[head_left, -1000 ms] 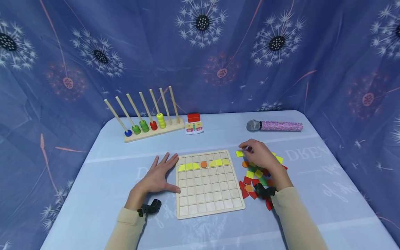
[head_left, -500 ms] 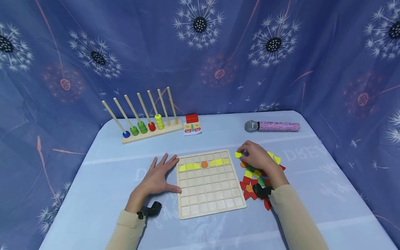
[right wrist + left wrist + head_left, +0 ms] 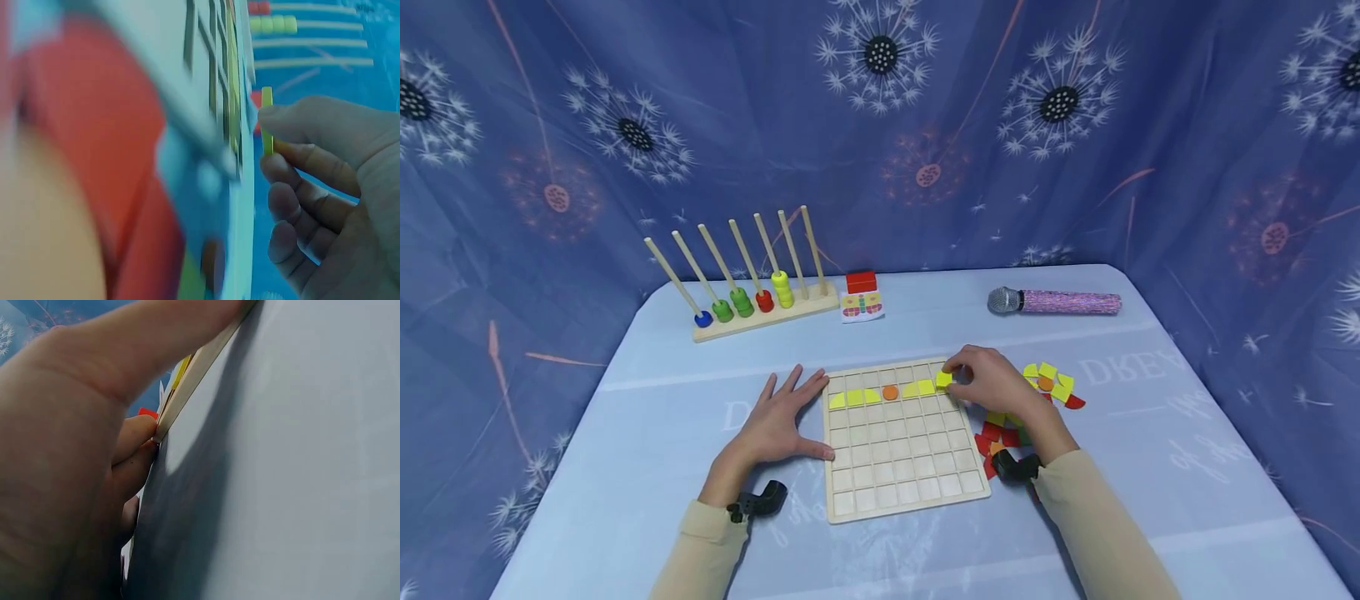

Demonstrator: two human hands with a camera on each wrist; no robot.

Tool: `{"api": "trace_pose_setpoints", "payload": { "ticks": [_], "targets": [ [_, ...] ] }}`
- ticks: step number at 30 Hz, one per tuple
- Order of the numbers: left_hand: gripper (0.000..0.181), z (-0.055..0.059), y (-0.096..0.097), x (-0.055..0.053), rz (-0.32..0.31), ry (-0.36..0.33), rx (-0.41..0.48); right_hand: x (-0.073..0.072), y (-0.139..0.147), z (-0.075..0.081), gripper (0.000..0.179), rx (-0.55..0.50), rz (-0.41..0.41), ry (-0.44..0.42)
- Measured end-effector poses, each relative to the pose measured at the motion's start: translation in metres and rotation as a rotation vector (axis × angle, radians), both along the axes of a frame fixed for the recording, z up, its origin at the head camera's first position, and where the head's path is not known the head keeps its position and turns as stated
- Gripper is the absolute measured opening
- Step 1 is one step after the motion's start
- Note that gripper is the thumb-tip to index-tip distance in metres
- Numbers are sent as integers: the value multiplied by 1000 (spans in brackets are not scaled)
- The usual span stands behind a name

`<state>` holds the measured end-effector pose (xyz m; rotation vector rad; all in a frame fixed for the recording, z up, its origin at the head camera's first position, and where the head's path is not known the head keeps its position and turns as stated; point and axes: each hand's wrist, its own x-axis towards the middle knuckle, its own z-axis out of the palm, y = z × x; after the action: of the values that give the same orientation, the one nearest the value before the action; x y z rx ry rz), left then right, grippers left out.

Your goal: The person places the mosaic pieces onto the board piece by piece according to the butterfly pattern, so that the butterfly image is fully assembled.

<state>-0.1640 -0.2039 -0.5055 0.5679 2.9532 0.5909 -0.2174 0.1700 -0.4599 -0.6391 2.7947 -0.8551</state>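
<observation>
A wooden grid board [image 3: 895, 454] lies on the table between the hands. Across its second row run several yellow tiles [image 3: 854, 399] and one orange round tile [image 3: 890, 392]. My right hand [image 3: 996, 385] pinches a yellow tile [image 3: 267, 119] between thumb and forefinger, over the right end of that row. In the right wrist view the other fingers curl loosely below it. My left hand [image 3: 775, 425] lies spread at the board's left edge, thumb and fingertips touching the frame; the left wrist view shows the thumb [image 3: 181, 325] along the wooden rim.
Loose red tiles [image 3: 992, 432] and yellow tiles [image 3: 1048, 372] lie right of the board, partly hidden under the right forearm. At the back stand a peg abacus [image 3: 767, 312] with coloured beads, a small red box [image 3: 861, 282], a butterfly picture card [image 3: 862, 307] and a glittery microphone [image 3: 1054, 302].
My right hand has picked up a yellow tile from beside the loose pile and carried it left to the board's right end. The left hand stays at the board's edge.
</observation>
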Motion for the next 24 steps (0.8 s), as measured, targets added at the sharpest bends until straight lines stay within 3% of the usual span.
{"api": "trace_pose_setpoints", "payload": {
  "ticks": [14,24],
  "targets": [
    [125,0,0,3,-5,-8,17,11,-63,-4,26,-26,231,32],
    [124,2,-2,2,-10,2,14,14,-103,-7,27,51,273,74]
  ]
}}
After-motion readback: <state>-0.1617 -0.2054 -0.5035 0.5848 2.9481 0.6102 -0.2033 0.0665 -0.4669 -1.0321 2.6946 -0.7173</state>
